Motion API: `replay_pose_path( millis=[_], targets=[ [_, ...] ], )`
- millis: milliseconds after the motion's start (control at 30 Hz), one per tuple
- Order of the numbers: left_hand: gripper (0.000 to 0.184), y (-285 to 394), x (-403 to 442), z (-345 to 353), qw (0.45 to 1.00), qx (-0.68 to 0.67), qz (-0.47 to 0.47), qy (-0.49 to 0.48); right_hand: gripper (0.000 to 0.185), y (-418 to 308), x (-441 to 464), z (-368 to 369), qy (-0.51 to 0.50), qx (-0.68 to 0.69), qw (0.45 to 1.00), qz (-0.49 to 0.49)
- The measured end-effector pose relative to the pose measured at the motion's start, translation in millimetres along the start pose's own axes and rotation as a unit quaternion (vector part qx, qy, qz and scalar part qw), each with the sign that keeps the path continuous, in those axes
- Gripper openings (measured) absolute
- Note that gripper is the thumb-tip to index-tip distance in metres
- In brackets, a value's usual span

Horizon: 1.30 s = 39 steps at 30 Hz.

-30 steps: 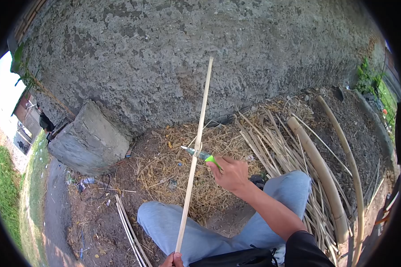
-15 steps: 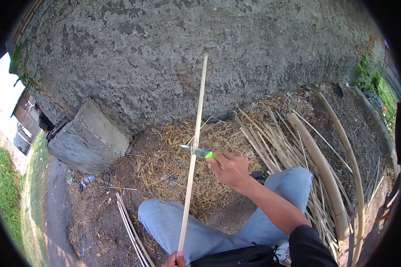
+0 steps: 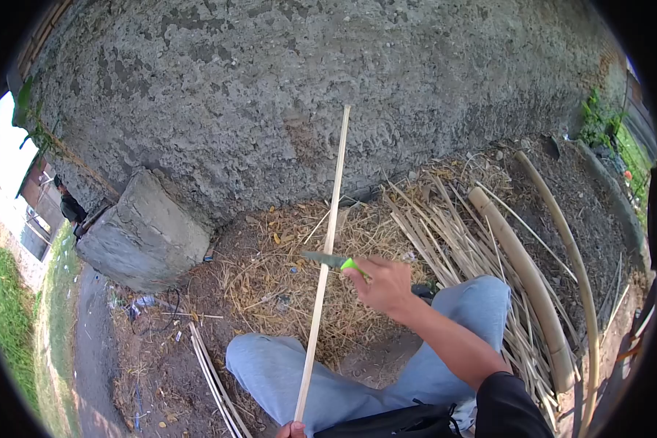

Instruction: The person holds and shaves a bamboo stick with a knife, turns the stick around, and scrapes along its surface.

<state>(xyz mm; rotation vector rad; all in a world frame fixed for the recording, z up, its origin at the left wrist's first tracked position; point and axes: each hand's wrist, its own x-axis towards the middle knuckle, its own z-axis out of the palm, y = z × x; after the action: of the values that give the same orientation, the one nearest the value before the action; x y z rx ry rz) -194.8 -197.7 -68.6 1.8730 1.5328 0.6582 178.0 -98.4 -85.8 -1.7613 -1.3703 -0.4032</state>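
My right hand [image 3: 384, 287] is closed round the green handle of a knife [image 3: 328, 259]. The blade points left and crosses a long pale bamboo strip [image 3: 317, 310] near its middle. At the bottom edge, my left hand [image 3: 293, 429] grips the strip's lower end, partly cut off by the frame. From there the strip rises over my left leg, with its far end in front of the wall.
A rough grey wall [image 3: 285, 95] stands ahead, with a concrete block [image 3: 150, 230] at left. Split strips [image 3: 445, 237] and a thick bamboo piece [image 3: 525, 281] lie at right. More strips [image 3: 215, 383] lie at left. A person [image 3: 69, 206] is beyond the block.
The strip's far end has swung slightly right and dropped. The blade now tilts differently across the strip, and the curl of fibre at the blade no longer shows. Both hands keep their hold.
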Motion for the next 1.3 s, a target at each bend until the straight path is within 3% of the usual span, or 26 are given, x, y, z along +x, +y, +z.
replay_pose_path(
  millis=[33, 67, 100, 133, 300, 433, 533, 767, 1100, 1167, 1233, 1300],
  targets=[
    [0.026, -8, -7, -2, 1.0, 0.008, -0.005, -0.006, 0.022, 15, 6, 2, 0.003, -0.03, 0.994, 0.11],
    [0.025, -14, -12, -3, 1.0, 0.019, 0.018, -0.006, 0.022, 8, 1, 1, -0.001, -0.03, 0.993, 0.115],
    [0.025, -16, -11, -3, 0.999, 0.024, 0.046, -0.001, 0.022, -1, 6, 0, 0.046, -0.008, 0.997, 0.066],
    [0.025, 7, -6, -8, 1.0, 0.025, 0.008, -0.01, 0.021, -5, 16, -2, 0.094, 0.011, 0.995, 0.009],
    [0.024, 5, -2, -10, 0.999, 0.035, -0.015, -0.03, 0.022, -19, -1, -3, 0.045, 0.028, 0.996, 0.071],
    [0.026, 7, -4, -3, 0.998, -0.034, -0.04, -0.044, 0.025, -40, -20, -8, 0.037, 0.091, 0.995, -0.003],
    [0.026, 2, -4, -1, 0.998, -0.049, -0.032, -0.032, 0.022, -55, -33, -9, -0.029, 0.111, 0.992, -0.043],
    [0.027, -8, -1, 4, 0.994, -0.094, -0.033, -0.043, 0.023, -54, -41, -12, -0.053, 0.115, 0.991, -0.045],
    [0.03, -10, 6, 4, 0.986, -0.16, -0.036, -0.034, 0.019, -26, -25, -25, 0.028, 0.057, 0.998, 0.03],
    [0.032, -25, 8, 5, 0.997, -0.072, 0.021, -0.028, 0.019, -29, -27, -26, 0.03, 0.053, 0.998, 0.024],
    [0.032, -20, 7, 5, 0.998, -0.059, 0.029, -0.009, 0.023, -31, -31, -24, 0.011, 0.053, 0.998, -0.02],
    [0.032, -21, 4, 6, 0.998, -0.042, 0.034, 0.007, 0.022, -24, -25, -26, 0.02, 0.044, 0.999, 0.005]
  ],
)
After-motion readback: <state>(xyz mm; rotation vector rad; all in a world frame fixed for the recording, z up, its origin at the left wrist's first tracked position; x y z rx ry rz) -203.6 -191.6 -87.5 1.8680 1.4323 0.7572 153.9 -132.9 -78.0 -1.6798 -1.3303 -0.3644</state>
